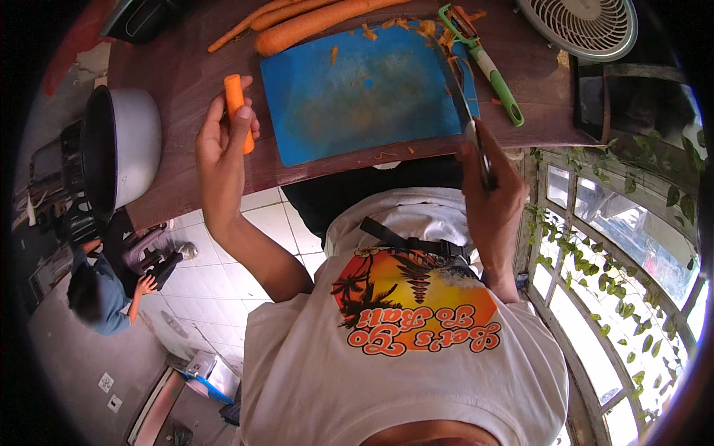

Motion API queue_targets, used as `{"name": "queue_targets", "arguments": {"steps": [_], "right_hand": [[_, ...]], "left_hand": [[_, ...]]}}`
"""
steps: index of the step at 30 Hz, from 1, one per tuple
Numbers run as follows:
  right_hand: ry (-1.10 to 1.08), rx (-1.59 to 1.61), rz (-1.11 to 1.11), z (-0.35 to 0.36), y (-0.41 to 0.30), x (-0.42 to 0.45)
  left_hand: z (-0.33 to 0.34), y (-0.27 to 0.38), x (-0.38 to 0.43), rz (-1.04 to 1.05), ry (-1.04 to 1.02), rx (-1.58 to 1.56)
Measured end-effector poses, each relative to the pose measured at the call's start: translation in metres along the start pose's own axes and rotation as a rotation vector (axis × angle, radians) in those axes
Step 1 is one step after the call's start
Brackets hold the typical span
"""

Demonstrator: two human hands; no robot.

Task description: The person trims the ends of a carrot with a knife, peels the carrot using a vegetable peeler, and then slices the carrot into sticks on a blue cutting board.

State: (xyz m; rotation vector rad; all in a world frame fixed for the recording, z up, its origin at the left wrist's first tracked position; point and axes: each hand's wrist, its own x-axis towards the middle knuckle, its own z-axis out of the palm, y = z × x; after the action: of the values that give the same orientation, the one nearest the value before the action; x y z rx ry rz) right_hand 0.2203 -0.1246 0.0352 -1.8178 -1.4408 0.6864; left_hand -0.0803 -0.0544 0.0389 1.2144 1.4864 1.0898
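Note:
My left hand [226,131] holds a short peeled carrot piece [235,97] upright, left of the blue cutting board [357,106]. In my right hand [493,178] is a kitchen knife [458,95], gripped by its handle; its blade points away from me over the board's right side. Orange carrot peelings [427,29] lie around the board's far right corner. Just right of the blade rests a green-handled peeler [491,72]. Several unpeeled carrots [301,32] lie along the board's far edge.
A large metal pot [131,148] sits at the table's left end. At the far right stands a round slatted fan [585,22]. The wooden table's near edge [334,173] runs before me. Another person [103,298] is at the lower left. Vines hang by the window [619,223] on the right.

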Motion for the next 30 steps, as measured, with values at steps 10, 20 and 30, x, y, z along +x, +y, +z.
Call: {"name": "queue_targets", "arguments": {"steps": [10, 20, 30], "right_hand": [[-0.231, 0.165, -0.281, 0.035, -0.022, 0.021], [0.075, -0.067, -0.209, 0.011, 0.010, 0.016], [0.017, 0.013, -0.261, 0.028, -0.002, 0.024]], "left_hand": [[0.009, -0.009, 0.006, 0.011, -0.024, 0.063], [0.021, -0.023, 0.005, 0.108, -0.013, 0.401], [0.034, -0.001, 0.005, 0.193, -0.064, 0.607]]}}
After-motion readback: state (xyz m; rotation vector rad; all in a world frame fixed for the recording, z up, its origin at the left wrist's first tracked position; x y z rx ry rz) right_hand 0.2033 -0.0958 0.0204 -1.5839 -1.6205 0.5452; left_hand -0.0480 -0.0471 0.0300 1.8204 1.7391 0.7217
